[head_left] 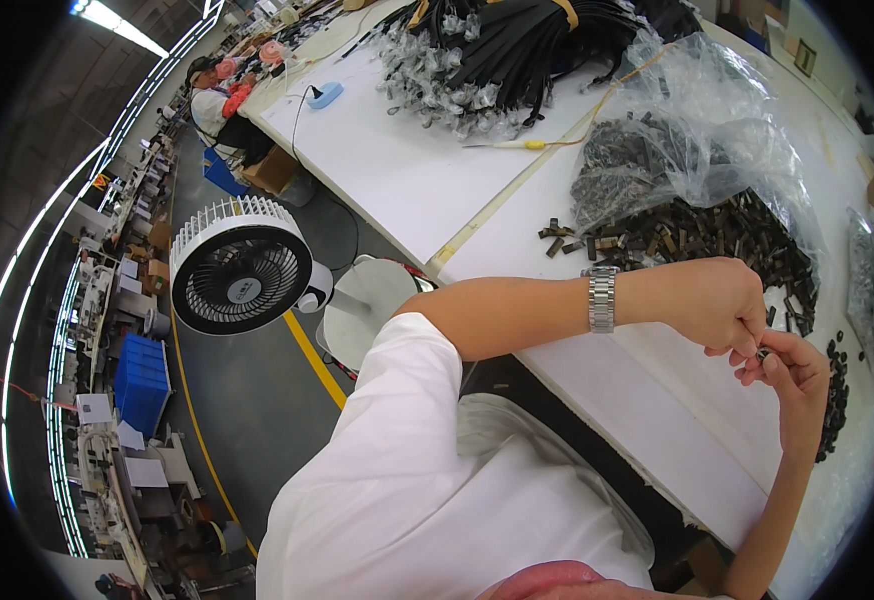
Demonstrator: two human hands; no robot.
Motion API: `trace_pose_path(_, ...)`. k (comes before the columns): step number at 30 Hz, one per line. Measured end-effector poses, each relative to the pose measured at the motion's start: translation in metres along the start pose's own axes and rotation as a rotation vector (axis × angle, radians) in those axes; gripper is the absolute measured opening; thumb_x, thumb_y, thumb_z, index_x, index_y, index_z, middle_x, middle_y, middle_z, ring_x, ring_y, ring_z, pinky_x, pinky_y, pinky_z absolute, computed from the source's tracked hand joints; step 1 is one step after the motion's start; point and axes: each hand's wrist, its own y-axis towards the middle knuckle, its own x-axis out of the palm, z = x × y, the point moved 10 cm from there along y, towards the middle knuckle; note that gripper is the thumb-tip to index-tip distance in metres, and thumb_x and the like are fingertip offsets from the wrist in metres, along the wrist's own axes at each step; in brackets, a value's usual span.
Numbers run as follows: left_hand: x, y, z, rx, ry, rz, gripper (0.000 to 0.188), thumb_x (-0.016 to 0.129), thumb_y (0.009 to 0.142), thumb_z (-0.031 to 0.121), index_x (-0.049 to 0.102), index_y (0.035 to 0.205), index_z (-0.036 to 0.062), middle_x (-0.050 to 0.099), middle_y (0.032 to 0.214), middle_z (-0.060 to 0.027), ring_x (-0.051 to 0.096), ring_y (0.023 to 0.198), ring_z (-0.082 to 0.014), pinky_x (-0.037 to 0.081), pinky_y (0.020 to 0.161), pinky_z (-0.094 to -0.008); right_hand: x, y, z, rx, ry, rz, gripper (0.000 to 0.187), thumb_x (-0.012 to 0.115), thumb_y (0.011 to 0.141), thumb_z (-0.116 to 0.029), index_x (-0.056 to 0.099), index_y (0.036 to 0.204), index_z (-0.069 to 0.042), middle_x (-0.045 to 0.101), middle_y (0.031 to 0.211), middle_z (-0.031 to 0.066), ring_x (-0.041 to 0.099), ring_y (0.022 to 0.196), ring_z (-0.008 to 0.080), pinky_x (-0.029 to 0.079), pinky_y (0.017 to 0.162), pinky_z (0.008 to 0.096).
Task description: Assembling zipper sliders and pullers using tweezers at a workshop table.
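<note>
My left hand (722, 305), with a silver watch on its wrist, reaches across the table, its fingers pinched together against my right hand (800, 368). Between the fingertips of both hands is a small dark part (763, 354), round and partly shiny; the fingers cover most of it. Just beyond my hands spreads a heap of small dark brown and black clip-like pieces (727, 235). Beside my right wrist lies a scatter of small black round pieces (835, 400).
A clear plastic bag (697, 110) covers part of the heap. Farther back lies a bundle of black straps (517, 60) with clear wrapped ends, near a yellow-tipped tool (534, 145) on a cord. A white fan (242, 270) stands left of the white table (407, 180). Another person (222, 105) sits far left.
</note>
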Motion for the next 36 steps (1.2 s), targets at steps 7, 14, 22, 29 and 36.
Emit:
trace_pose_path(7,0.009,-0.002,-0.011,-0.169,-0.343,-0.149,0.02,0.07,0.096,0.015,0.077,0.085,0.0004,0.063,0.061,-0.0003,0.052,0.053,-0.0052,0.038,0.05,-0.0256,0.01,0.008,0.027,0.182,0.418,-0.148,0.024,0.074,0.1,-0.014,0.061,0.114,-0.001,0.073,0.092,0.0091,0.072,0.075,0.0154,0.067,0.083,0.0416)
trace_pose_path(14,0.016,0.0,-0.015,-0.262,-0.578,-0.191,0.032,0.064,0.107,0.025,0.074,0.087,0.0013,0.058,0.059,0.0015,0.037,0.045,-0.0013,0.026,0.043,-0.0207,0.01,0.007,0.025,0.159,0.499,-0.138,0.017,0.074,0.101,-0.011,0.069,0.112,0.0,0.077,0.099,0.011,0.076,0.083,0.0165,0.065,0.089,0.0397)
trace_pose_path(22,0.012,0.003,-0.022,-0.232,-0.636,-0.128,0.034,0.061,0.111,0.028,0.072,0.095,-0.0005,0.055,0.061,0.0029,0.038,0.047,-0.0019,0.028,0.045,-0.0202,-0.004,0.0,-0.014,-0.117,0.13,0.115,0.023,0.075,0.1,-0.012,0.07,0.116,0.004,0.076,0.097,0.0097,0.073,0.086,0.0134,0.061,0.082,0.0284)
trace_pose_path(29,-0.008,0.005,-0.004,-0.12,-0.099,0.095,0.027,0.062,0.109,0.022,0.076,0.097,0.0025,0.059,0.064,0.003,0.046,0.052,-0.0027,0.034,0.049,-0.02,-0.008,-0.006,-0.021,-0.129,0.013,0.268,0.018,0.074,0.1,-0.01,0.069,0.11,0.005,0.076,0.096,0.0085,0.072,0.087,0.0119,0.059,0.08,0.0261)
trace_pose_path(36,-0.011,0.003,0.006,-0.092,0.057,0.077,0.027,0.063,0.108,0.021,0.077,0.094,0.0025,0.057,0.059,0.0027,0.046,0.052,-0.0035,0.035,0.049,-0.0208,-0.004,-0.009,-0.016,-0.112,-0.027,0.287,0.012,0.071,0.1,-0.004,0.07,0.109,0.004,0.074,0.098,0.0075,0.072,0.087,0.0124,0.059,0.081,0.0262)
